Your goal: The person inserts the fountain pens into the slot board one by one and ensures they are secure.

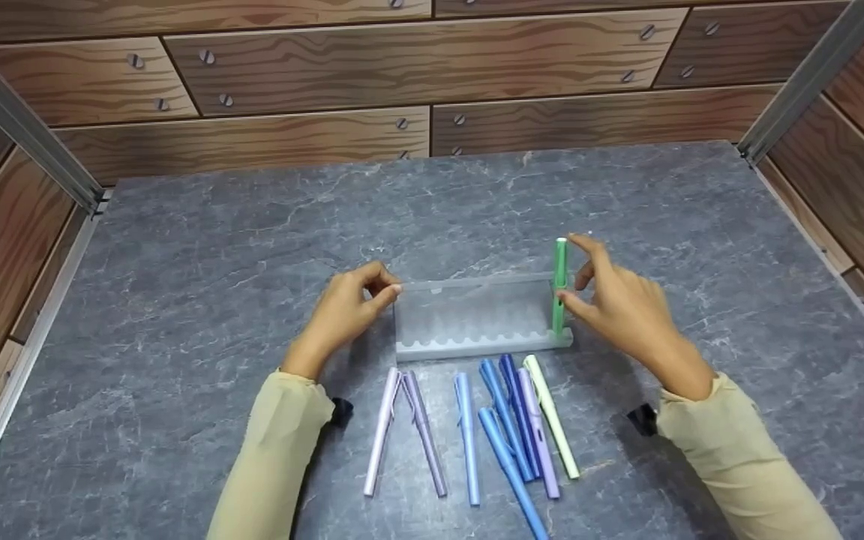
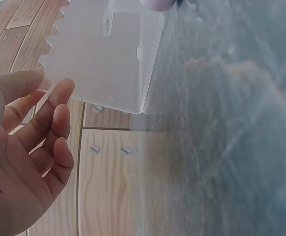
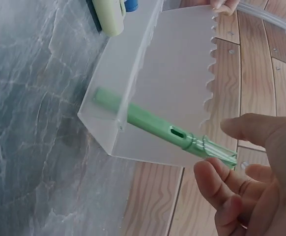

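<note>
A frosted, clear pen holder (image 1: 477,311) with a notched edge stands on the table. My left hand (image 1: 349,306) pinches its upper left corner between thumb and index finger; in the left wrist view the other fingers (image 2: 62,120) are loosely bent. One green pen (image 1: 560,277) stands upright at the holder's right end, its lower part inside the tray. Beside that pen is my right hand (image 1: 623,304), thumb and fingers spread around its upper part. In the right wrist view the thumb (image 3: 246,129) is apart from the green pen (image 3: 155,123), with fingertips close to its end.
Several pens lie in front of the holder: a pale lilac pen (image 1: 382,435), a dark purple pen (image 1: 426,435), blue ones (image 1: 466,442), a violet pen (image 1: 539,435) and a pale green pen (image 1: 553,420). Wood-patterned walls (image 1: 432,56) enclose the grey marbled table (image 1: 252,225).
</note>
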`<state>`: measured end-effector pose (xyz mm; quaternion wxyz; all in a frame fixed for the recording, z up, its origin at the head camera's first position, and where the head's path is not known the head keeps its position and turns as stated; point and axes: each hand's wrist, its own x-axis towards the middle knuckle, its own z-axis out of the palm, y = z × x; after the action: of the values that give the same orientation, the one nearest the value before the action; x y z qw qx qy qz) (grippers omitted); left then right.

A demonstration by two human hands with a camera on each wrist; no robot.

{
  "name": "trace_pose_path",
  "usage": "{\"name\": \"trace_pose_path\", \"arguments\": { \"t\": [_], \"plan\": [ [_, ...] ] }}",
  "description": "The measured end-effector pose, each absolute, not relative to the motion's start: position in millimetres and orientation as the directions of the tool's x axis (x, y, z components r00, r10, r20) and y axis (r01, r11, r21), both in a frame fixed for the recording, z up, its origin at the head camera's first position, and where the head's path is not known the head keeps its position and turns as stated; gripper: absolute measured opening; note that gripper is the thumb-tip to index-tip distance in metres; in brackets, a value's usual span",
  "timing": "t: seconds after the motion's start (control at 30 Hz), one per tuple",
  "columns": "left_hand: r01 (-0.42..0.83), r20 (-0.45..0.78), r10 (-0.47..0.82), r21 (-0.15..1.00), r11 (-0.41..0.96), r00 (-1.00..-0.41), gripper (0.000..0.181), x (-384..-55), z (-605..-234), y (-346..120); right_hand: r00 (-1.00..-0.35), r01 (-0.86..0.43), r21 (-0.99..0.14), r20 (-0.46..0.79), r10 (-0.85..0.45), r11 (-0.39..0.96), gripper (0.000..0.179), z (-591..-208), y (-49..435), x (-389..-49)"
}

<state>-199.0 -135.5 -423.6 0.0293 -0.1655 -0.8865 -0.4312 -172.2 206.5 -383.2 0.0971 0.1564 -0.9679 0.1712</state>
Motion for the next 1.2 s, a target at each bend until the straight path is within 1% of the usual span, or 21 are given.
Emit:
{"name": "trace_pose_path", "arguments": {
  "t": [0.27, 0.43, 0.7, 0.8, 0.93, 1.2],
  "plan": [
    [0.309, 0.183, 0.268, 0.76, 0.572, -0.946, 0.01, -199, -423, -136, -0.92, -0.385, -0.316, 0.213, -0.33, 0.867, 0.071, -383, 205, -156],
    [0.307, 0.182, 0.267, 0.766, 0.564, -0.946, 0.01, -199, -423, -136, -0.909, -0.416, -0.332, 0.188, -0.373, 0.846, 0.067, -389, 206, -148],
    [0.294, 0.175, 0.256, 0.769, 0.568, -0.951, 0.01, -199, -425, -136, -0.906, -0.411, -0.415, 0.084, -0.415, 0.812, 0.065, -401, 210, -138],
    [0.29, 0.169, 0.257, 0.773, 0.564, -0.951, 0.01, -199, -425, -136, -0.898, -0.402, -0.454, 0.027, -0.438, 0.795, 0.065, -403, 210, -135],
    [0.287, 0.164, 0.262, 0.78, 0.556, -0.951, 0.01, -199, -425, -136, -0.874, -0.4, -0.492, -0.05, -0.484, 0.773, 0.064, -407, 212, -131],
    [0.287, 0.163, 0.266, 0.787, 0.545, -0.95, 0.01, -200, -425, -135, -0.821, -0.405, -0.537, -0.142, -0.552, 0.74, 0.063, -417, 212, -130]
  ]
}}
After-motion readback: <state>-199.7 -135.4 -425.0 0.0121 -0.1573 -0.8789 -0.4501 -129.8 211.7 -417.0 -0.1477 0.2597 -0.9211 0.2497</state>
